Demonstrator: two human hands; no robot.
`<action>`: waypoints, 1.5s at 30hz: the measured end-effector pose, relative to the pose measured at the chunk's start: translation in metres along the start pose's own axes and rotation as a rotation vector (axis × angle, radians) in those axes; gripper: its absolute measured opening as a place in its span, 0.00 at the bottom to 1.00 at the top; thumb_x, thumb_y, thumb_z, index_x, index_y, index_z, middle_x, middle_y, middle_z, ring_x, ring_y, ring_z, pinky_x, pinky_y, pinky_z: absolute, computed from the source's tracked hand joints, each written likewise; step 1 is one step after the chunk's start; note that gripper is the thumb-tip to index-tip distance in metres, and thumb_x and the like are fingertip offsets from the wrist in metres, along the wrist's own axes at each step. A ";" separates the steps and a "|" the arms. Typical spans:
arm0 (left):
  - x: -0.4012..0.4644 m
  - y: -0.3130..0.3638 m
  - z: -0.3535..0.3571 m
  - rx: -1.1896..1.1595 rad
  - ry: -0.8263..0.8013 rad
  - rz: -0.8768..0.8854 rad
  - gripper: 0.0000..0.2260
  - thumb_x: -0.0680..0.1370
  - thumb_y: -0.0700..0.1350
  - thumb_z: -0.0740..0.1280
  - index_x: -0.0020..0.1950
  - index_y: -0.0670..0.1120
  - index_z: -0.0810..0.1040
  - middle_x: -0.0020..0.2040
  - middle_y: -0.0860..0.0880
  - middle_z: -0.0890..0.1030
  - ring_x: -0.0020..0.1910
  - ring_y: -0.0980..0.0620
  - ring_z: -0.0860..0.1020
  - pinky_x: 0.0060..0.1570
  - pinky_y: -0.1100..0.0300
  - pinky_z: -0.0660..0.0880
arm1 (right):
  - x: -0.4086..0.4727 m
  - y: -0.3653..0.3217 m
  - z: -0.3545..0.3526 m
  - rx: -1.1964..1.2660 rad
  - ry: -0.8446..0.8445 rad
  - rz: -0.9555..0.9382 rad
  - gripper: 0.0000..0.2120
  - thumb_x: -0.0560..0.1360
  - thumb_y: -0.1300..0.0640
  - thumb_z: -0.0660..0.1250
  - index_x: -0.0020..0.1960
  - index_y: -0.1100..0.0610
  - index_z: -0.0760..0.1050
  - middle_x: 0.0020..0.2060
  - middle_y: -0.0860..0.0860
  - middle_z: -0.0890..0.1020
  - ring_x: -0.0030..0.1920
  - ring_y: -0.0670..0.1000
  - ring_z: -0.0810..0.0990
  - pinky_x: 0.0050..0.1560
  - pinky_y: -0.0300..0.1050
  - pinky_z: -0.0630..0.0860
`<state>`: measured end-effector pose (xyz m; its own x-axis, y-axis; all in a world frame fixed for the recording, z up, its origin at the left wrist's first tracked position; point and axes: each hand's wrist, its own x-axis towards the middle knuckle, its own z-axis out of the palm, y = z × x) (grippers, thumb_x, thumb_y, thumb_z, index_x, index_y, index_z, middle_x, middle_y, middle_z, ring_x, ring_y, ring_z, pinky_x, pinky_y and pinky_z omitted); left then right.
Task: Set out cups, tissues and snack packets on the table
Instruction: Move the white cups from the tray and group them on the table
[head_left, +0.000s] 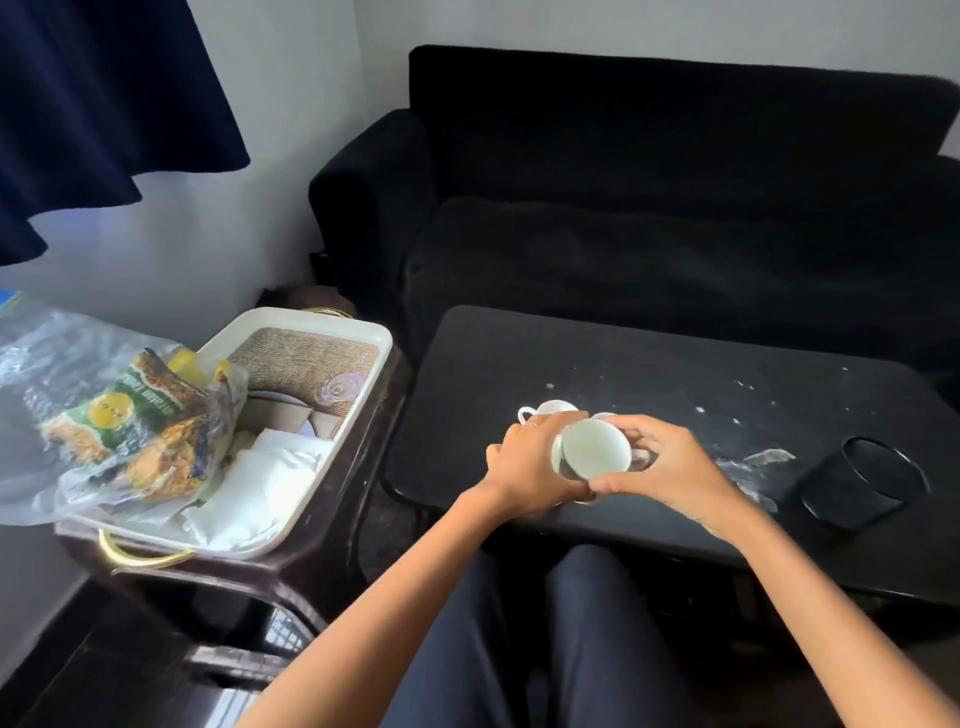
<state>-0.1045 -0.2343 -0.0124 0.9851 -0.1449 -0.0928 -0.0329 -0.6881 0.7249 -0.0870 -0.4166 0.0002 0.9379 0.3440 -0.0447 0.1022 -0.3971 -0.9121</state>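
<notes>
A person sits with dark-trousered knees just under the near edge of a low black table (649, 364). Both hands meet over that edge around a white cup (595, 453), tilted so its pale inside faces the camera. The left hand (527, 462) wraps its fingers round the cup's left side; the right hand (670, 467) curls round the right side, thumb near the bottom rim. The cup appears to be held above the surface rather than resting on it.

The likely risk is a knock: a second white cup (553, 408) stands on the table just behind the hands, with what may be another mostly hidden beside it, so lowering the held cup carelessly could clink or tip them. A tilted cup near the table edge could also slip toward the lap.

To the right on the table sits a black round container (862, 486), with a scrap of clear wrapping (769, 457) and pale specks between it and the hands; these crowd the right side.

To the left, apart from the table, a cream tray (363, 358) rests on a dark stand. It holds folded white tissues (265, 467) and a clear plastic bag with a green and yellow snack packet (140, 415), none yet set out. Reaching them means crossing the gap.

Farthest back, a black sofa (675, 182) and dark curtain (104, 93).
</notes>
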 end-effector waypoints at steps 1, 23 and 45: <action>0.005 0.002 0.004 0.021 -0.020 -0.008 0.36 0.67 0.55 0.76 0.71 0.60 0.64 0.67 0.52 0.71 0.65 0.48 0.68 0.57 0.49 0.64 | -0.001 0.006 -0.004 0.023 0.018 0.002 0.29 0.56 0.60 0.82 0.54 0.47 0.79 0.48 0.40 0.84 0.49 0.39 0.81 0.45 0.30 0.76; 0.017 -0.006 0.065 0.229 -0.109 -0.049 0.32 0.75 0.56 0.65 0.76 0.52 0.57 0.69 0.51 0.70 0.68 0.47 0.66 0.58 0.49 0.63 | 0.012 0.109 0.007 0.090 0.230 0.115 0.31 0.55 0.65 0.81 0.55 0.51 0.78 0.47 0.43 0.83 0.43 0.34 0.81 0.43 0.28 0.75; 0.003 -0.018 0.074 0.227 0.034 0.053 0.34 0.76 0.50 0.65 0.78 0.54 0.51 0.76 0.54 0.55 0.74 0.52 0.53 0.65 0.54 0.60 | 0.011 0.100 0.021 -0.080 0.240 0.132 0.34 0.57 0.52 0.81 0.59 0.48 0.72 0.54 0.42 0.73 0.56 0.49 0.77 0.55 0.49 0.77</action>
<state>-0.1140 -0.2751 -0.0765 0.9860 -0.1633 -0.0328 -0.1177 -0.8228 0.5559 -0.0732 -0.4344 -0.1003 0.9955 0.0777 -0.0542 -0.0087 -0.4941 -0.8693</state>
